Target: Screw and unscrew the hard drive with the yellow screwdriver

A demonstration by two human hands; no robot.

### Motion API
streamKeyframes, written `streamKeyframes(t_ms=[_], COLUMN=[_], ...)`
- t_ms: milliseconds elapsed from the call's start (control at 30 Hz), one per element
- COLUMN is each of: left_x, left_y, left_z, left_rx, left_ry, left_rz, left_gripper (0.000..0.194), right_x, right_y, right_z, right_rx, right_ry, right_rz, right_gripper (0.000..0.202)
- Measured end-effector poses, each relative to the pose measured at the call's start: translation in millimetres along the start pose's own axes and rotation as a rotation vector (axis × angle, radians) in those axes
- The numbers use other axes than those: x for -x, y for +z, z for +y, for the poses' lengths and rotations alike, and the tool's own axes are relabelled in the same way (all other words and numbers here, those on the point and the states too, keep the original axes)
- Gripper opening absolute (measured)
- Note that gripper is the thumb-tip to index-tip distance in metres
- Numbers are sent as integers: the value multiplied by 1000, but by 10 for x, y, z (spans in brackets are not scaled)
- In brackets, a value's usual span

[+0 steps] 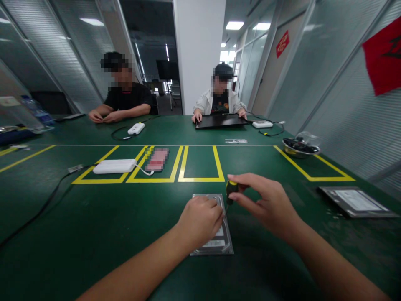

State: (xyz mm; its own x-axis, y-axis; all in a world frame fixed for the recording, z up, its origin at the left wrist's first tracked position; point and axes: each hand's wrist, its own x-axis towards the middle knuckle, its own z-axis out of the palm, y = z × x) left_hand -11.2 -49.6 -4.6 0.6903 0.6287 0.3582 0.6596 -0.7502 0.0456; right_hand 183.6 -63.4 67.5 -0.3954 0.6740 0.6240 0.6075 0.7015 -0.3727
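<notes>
A silver hard drive (228, 246) lies flat on the green table, partly covered by my left hand (200, 219). That hand is closed, its fingertips at the drive's right edge beside the screwdriver's shaft; what they pinch, if anything, is hidden. Between thumb and fingers, my right hand (269, 202) grips a short screwdriver (232, 193) by its black-and-yellow handle. The screwdriver stands nearly upright, its shaft pointing down to the drive's right edge. I cannot make out where the tip touches.
Another hard drive (357, 201) rests at the right beside small loose bits (334, 215). Further back stands a metal bowl (300, 151) with dark items. A white power bank (115, 166) is cabled to a phone (157, 159). Across the table, one person holds a black panel (221, 121); another sits left.
</notes>
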Motion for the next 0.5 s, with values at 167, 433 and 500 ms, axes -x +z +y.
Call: streamKeyframes(t_ms=[167, 433, 500], left_x=[-1, -4, -4], left_y=[4, -5, -1], left_z=[-1, -3, -4], left_rx=[0, 18, 18], left_ry=[-3, 3, 2], left_rz=[21, 42, 36], left_gripper=[18, 18, 18], right_x=[-177, -350, -356], right_y=[-95, -335, -363], right_z=[-22, -128, -149], right_rx=[-38, 6, 9], right_ry=[30, 101, 91], right_rz=[-109, -307, -323], right_gripper=[21, 12, 16])
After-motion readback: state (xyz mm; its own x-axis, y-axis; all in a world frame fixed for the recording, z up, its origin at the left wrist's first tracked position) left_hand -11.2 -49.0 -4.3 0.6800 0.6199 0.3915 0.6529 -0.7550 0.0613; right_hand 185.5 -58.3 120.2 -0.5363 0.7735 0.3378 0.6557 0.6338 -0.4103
